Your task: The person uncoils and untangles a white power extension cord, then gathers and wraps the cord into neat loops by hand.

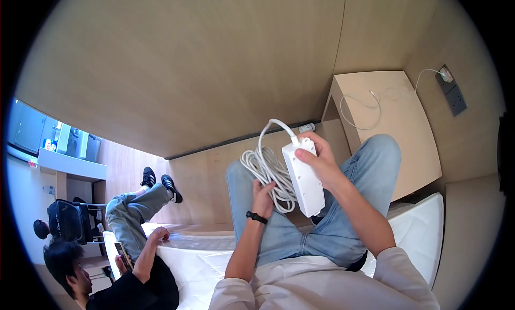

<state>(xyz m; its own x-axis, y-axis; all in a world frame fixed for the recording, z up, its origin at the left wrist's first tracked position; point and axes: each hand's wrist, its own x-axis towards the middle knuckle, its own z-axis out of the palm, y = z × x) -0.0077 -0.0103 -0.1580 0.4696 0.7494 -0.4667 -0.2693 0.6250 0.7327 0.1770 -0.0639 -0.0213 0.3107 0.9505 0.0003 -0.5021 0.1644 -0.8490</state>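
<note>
A white power strip (304, 178) is tilted above my lap, its cord looping out of the upper end. My right hand (320, 159) grips it near that end, thumb across the top. The coiled white cord (270, 173) hangs beside the strip, over my knee. Around the lower part of this coil my left hand (263, 198) is closed, with a black band on the wrist. The palm side of the left hand is partly hidden by the loops.
At right stands a wooden nightstand (386, 117) with a thin white cable (370, 125) on top. That cable runs to a plug in the dark wall socket (451, 91). On the white mattress (201, 267) another person sits at left, holding a phone (123, 255). Behind them is a black chair (68, 221).
</note>
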